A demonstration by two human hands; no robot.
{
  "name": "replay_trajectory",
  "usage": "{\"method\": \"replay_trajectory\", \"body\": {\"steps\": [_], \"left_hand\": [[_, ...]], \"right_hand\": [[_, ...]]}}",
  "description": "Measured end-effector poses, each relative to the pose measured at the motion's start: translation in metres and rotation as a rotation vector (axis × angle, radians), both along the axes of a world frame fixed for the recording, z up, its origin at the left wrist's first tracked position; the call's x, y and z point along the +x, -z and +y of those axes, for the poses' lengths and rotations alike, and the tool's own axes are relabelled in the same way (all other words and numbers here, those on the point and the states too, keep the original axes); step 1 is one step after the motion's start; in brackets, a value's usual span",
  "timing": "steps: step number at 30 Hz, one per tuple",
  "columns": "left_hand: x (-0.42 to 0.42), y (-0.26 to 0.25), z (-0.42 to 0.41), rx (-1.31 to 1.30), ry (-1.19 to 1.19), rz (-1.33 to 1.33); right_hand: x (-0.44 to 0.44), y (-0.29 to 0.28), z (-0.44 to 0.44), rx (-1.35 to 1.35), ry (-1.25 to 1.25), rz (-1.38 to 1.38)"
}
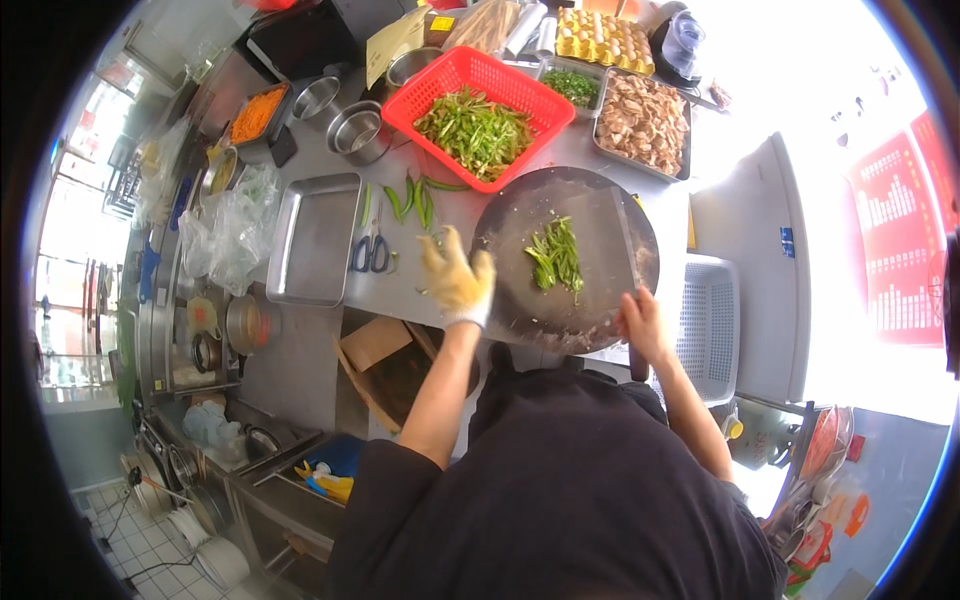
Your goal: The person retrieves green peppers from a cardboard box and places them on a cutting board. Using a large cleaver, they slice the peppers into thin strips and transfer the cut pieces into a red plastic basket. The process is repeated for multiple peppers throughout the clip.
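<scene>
My left hand (456,276), in a yellow and white work glove, is above the steel counter at the left edge of the round chopping board (510,300). Its fingers are spread and hold nothing. My bare right hand (643,324) grips a cleaver (604,232) at the board's right side; the broad blade lies over the board. A small pile of cut green peppers (555,255) rests mid-board, left of the blade. Whole green chili peppers (416,201) and blue-handled scissors (370,253) lie on the counter beyond my left hand.
A red plastic basket (551,112) of sliced green peppers touches the board's far side. Around it stand a tray of sliced meat (643,124), chopped greens (571,87), steel pots (358,133) and an egg tray (604,39). An empty steel tray (315,240) sits left; an open cardboard box (390,360) is below.
</scene>
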State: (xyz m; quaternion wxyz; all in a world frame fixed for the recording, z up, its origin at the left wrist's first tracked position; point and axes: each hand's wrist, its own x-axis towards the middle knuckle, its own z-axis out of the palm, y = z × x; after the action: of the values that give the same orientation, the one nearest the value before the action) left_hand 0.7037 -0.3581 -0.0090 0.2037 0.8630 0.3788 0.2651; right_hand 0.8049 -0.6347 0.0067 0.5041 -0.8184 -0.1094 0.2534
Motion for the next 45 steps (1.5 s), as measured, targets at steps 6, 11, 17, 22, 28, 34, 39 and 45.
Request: {"method": "replay_trajectory", "body": {"steps": [6,11,17,22,28,34,39,45], "left_hand": [[0.052,0.024,-0.091,0.099,0.463,0.082],[0.102,-0.005,-0.11,0.104,0.434,0.318],[0.119,0.006,-0.111,0.159,0.382,0.106],[0.121,0.009,-0.103,0.161,0.309,-0.165],[0.121,-0.009,-0.083,0.125,0.309,-0.27],[0.161,-0.064,0.011,0.111,0.352,-0.335],[0.205,-0.054,0.119,0.171,0.315,-0.323],[0.239,-0.012,0.213,-0.004,0.244,0.03]], "right_hand": [[0.055,0.033,-0.056,0.025,0.102,0.13],[0.082,0.04,-0.037,-0.058,-0.069,0.192],[0.089,0.017,0.002,-0.121,-0.349,0.212],[0.086,0.017,0.021,-0.049,-0.438,0.26],[0.074,0.017,0.037,0.027,-0.481,0.21],[0.099,-0.031,0.13,0.173,-0.339,0.197],[0.144,-0.036,0.241,0.092,-0.352,0.132],[0.182,-0.021,0.315,0.02,-0.321,0.222]]}}
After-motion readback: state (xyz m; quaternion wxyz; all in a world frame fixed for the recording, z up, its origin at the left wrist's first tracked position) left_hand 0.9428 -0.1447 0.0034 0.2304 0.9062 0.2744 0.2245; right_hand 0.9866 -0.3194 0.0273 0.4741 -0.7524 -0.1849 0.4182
